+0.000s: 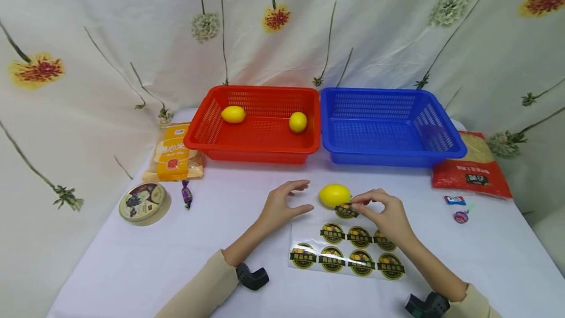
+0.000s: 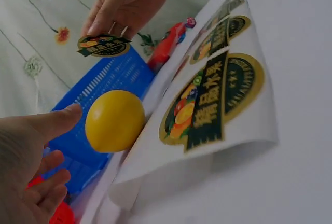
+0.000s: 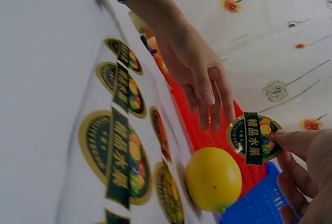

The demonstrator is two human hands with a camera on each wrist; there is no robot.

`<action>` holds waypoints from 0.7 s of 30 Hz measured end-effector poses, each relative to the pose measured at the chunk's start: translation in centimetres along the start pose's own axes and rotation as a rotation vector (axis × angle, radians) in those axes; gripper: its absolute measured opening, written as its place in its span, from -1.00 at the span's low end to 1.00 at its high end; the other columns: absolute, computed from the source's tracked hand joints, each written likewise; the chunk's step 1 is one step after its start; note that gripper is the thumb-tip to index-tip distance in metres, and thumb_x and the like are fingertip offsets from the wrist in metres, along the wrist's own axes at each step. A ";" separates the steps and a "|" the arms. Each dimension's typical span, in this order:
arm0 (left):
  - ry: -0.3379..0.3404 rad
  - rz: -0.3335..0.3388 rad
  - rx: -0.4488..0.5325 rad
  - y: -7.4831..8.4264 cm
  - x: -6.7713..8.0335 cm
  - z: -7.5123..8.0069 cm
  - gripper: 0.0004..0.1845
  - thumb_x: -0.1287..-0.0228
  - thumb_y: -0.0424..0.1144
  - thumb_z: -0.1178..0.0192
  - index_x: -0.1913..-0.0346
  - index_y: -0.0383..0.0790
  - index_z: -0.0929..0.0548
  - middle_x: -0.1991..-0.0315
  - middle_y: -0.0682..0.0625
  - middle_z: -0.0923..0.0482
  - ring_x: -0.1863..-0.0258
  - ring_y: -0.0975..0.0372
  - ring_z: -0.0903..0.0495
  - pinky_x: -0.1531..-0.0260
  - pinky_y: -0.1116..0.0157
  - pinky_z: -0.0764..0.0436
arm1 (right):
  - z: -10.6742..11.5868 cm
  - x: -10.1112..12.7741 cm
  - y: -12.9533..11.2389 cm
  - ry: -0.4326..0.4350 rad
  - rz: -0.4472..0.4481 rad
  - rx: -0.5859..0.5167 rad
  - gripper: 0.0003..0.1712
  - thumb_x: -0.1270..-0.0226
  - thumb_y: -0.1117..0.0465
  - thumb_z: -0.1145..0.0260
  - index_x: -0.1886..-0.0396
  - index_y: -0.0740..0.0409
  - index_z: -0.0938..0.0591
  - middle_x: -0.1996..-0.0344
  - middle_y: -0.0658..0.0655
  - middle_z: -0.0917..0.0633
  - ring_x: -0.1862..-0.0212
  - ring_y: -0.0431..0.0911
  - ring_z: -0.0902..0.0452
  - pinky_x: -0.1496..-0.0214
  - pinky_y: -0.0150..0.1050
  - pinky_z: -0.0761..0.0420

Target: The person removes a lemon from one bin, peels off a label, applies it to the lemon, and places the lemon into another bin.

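Head view: we see the right hand point(image 1: 388, 215) pinching a round fruit sticker point(image 1: 346, 210) between thumb and fingertips, just beside the lemon point(image 1: 335, 195) lying on the white table point(image 1: 132, 269). The left hand point(image 1: 282, 202) hovers just left of the lemon, fingers relaxed and apart, holding nothing. The sticker sheet point(image 1: 348, 251) lies flat in front of the lemon. Behind stand a red basket point(image 1: 256, 148) with two lemons in it and a blue basket point(image 1: 393, 158).

Left wrist view: we note the sticker point(image 2: 104, 45) hanging free of the sheet point(image 2: 218, 105), above the lemon point(image 2: 114, 120). The left thumb nears the fruit without contact.

Right wrist view: the sticker point(image 3: 254, 138) is gripped at its edge only, adhesive side not visible.

Risks, as we judge them: the lemon is unsteadied, so pressing the sticker on could roll it away; the edge pinch could let the sticker curl onto itself or cling to the fingers; a curved skin could leave wrinkles.
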State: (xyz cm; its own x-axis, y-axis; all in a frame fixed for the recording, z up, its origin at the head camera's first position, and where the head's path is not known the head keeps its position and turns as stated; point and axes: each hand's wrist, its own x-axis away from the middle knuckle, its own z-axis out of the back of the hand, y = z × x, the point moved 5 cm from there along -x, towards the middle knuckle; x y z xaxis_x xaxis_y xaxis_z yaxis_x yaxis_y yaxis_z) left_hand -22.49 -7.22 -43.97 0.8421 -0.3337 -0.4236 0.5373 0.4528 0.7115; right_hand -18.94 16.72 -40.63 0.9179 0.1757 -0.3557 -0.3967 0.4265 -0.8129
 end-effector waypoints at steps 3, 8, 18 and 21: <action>-0.095 -0.012 0.087 -0.2 -1.6 -2.0 -0.25 0.11 -0.12 -0.47 -0.22 -0.19 -0.44 -0.10 0.01 -0.51 -0.07 0.26 -0.47 -0.02 0.34 -0.49 | 0.8 -1.2 0.7 -0.010 -0.033 0.028 -0.91 -0.11 0.16 -0.39 0.34 -0.04 -0.72 0.41 -0.12 -0.68 0.32 -0.20 -0.45 0.22 -0.11 -0.45; -0.169 0.010 0.153 -1.0 -2.4 -4.6 -0.17 0.14 -0.11 -0.49 -0.27 -0.21 -0.38 -0.18 -0.03 -0.44 -0.10 0.22 -0.46 -0.06 0.38 -0.44 | 0.7 -2.9 1.0 -0.067 -0.007 0.038 -0.89 -0.13 0.11 -0.38 0.34 -0.01 -0.72 0.39 -0.09 -0.70 0.32 -0.17 -0.46 0.23 -0.10 -0.46; -0.181 0.022 0.170 -1.4 -2.6 -5.7 -0.32 0.07 -0.16 -0.45 -0.19 -0.17 -0.47 -0.11 -0.03 -0.51 0.00 0.25 -0.54 -0.06 0.41 -0.43 | -0.9 -4.6 1.4 -0.167 -0.017 0.026 -0.89 -0.07 0.13 -0.42 0.39 0.02 -0.72 0.50 -0.10 -0.67 0.35 -0.14 -0.48 0.22 -0.09 -0.47; -0.184 0.036 0.193 -1.4 -2.8 -5.8 -0.34 0.10 -0.19 -0.46 -0.16 -0.17 -0.50 -0.09 -0.01 -0.53 0.02 0.29 -0.56 -0.04 0.42 -0.45 | -1.2 -4.9 1.5 -0.170 -0.008 0.046 -0.89 -0.07 0.12 -0.42 0.38 0.01 -0.73 0.50 -0.11 -0.66 0.34 -0.14 -0.47 0.21 -0.11 -0.45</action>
State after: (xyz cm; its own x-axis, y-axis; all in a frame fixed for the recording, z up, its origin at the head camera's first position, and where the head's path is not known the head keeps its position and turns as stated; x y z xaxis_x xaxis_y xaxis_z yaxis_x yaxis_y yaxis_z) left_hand -25.34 -2.13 -47.02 0.8286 -0.4732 -0.2993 0.4736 0.3072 0.8254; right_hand -24.03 15.46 -40.69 0.9110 0.3181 -0.2625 -0.3918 0.4684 -0.7919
